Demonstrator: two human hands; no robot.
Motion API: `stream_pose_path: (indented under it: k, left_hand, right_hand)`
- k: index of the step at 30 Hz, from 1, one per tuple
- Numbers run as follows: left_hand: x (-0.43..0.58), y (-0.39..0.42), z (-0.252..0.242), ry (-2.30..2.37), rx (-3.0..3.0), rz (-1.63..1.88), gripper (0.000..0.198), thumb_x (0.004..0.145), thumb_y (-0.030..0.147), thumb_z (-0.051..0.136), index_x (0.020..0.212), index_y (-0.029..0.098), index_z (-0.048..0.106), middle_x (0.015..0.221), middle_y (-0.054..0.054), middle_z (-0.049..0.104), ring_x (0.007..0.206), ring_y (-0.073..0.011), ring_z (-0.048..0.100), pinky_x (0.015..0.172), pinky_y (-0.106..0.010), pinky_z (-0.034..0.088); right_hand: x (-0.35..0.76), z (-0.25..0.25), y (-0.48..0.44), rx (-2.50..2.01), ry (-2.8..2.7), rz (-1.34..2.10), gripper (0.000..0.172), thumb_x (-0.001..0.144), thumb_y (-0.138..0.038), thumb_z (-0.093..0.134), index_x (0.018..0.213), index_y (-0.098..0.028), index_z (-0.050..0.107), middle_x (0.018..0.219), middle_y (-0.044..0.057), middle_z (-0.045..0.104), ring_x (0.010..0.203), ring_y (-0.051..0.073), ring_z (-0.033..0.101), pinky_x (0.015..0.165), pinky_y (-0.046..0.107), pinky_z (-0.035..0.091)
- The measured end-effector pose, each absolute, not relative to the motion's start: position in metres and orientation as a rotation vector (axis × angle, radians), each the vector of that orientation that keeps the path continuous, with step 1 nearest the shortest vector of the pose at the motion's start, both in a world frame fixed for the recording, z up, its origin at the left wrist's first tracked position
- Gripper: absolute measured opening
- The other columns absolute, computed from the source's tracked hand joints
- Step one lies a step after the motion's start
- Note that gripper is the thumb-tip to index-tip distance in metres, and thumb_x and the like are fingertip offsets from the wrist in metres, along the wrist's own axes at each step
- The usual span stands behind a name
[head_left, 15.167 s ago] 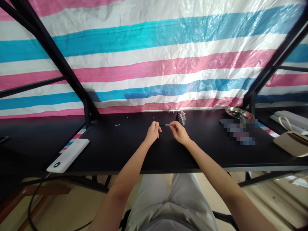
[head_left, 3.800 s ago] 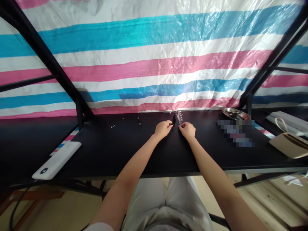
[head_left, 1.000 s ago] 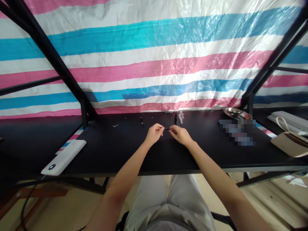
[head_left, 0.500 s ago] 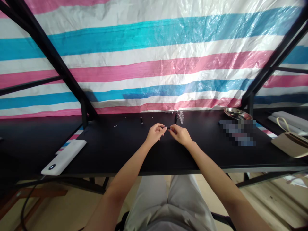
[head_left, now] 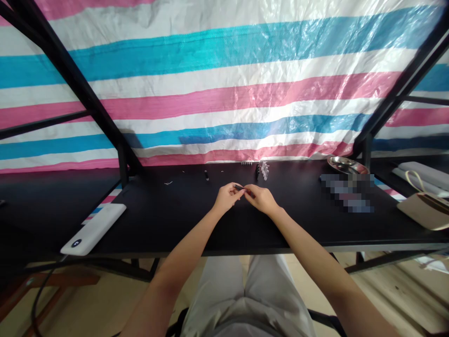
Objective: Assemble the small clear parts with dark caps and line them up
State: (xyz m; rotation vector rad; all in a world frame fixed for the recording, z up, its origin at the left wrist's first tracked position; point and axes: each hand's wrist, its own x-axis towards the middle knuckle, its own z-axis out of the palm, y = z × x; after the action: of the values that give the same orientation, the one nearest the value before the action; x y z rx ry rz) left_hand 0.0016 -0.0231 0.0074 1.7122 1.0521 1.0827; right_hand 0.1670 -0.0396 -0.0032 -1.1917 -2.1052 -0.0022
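One slim black stick [head_left: 239,187] is pinched by both left hand [head_left: 224,196] and right hand [head_left: 261,196], while one similar short piece [head_left: 206,175] lies on the smooth black table [head_left: 175,215].

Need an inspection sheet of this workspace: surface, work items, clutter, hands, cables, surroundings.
Surface: black tabletop; damage: nothing seen.
Work items: small dark part between the hands; dark piece lying apart; black pieces beside clear pieces near the back.
Clutter: white scraps at left; white device at front left; metal dish at back right; pixelated patch in front of it, unreadable; beige pouch at far right.
Left hand: pinching the small dark part.
Right hand: fingertips at its right end; grip partly hidden.
Cables: dark cable hanging at lower left.
Surroundings: striped sheet behind; black frame bars.
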Motion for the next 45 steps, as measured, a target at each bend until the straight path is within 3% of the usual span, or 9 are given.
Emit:
stream_pose_path:
  k: [11,15,19,30,45]
  left_hand:
    - [-0.018,0.009,0.019,1.499,1.904,0.956,0.017,0.072,0.030,0.058,0.081,0.015,0.061,0.068,-0.001,0.065,0.037,-0.0060,0.049,0.044,-0.019,0.039]
    - [-0.036,0.037,0.021,1.836,1.948,0.797,0.009,0.068,0.023,0.059,0.073,0.016,0.062,0.066,-0.002,0.065,0.056,-0.0124,0.060,0.059,-0.022,0.044]
    - [-0.045,0.055,0.016,2.046,1.873,0.763,0.010,0.067,0.022,0.059,0.075,0.019,0.064,0.074,-0.003,0.067,0.074,-0.0164,0.062,0.069,-0.024,0.044]
    - [-0.048,0.058,0.006,2.220,1.837,0.703,0.018,0.078,0.031,0.056,0.084,0.018,0.066,0.090,-0.012,0.066,0.085,-0.0228,0.061,0.071,-0.029,0.044]
    - [-0.052,0.063,0.004,2.198,1.855,0.677,0.021,0.076,0.034,0.055,0.081,0.017,0.068,0.088,-0.013,0.066,0.084,-0.0259,0.062,0.068,-0.031,0.045]
  right_hand:
    - [0.170,-0.003,-0.036,-1.185,-2.145,0.080,0.021,0.088,-0.027,0.042,0.098,-0.020,0.058,0.090,0.004,0.062,0.065,0.010,0.056,0.059,0.021,0.041]
    - [0.171,-0.004,-0.035,-1.200,-2.167,0.086,0.018,0.087,-0.026,0.042,0.094,-0.021,0.058,0.089,0.004,0.061,0.065,0.010,0.055,0.059,0.021,0.040]
    - [0.171,-0.003,-0.036,-1.199,-2.169,0.109,0.018,0.087,-0.025,0.042,0.093,-0.021,0.058,0.089,0.003,0.060,0.063,0.009,0.054,0.059,0.021,0.040]
    - [0.171,0.004,-0.038,-1.192,-2.166,0.132,0.018,0.087,-0.025,0.042,0.092,-0.021,0.058,0.089,0.004,0.061,0.064,0.010,0.054,0.060,0.021,0.040]
    - [0.171,0.002,-0.037,-1.185,-2.158,0.139,0.017,0.086,-0.024,0.043,0.091,-0.021,0.058,0.087,0.003,0.060,0.064,0.009,0.054,0.059,0.021,0.040]
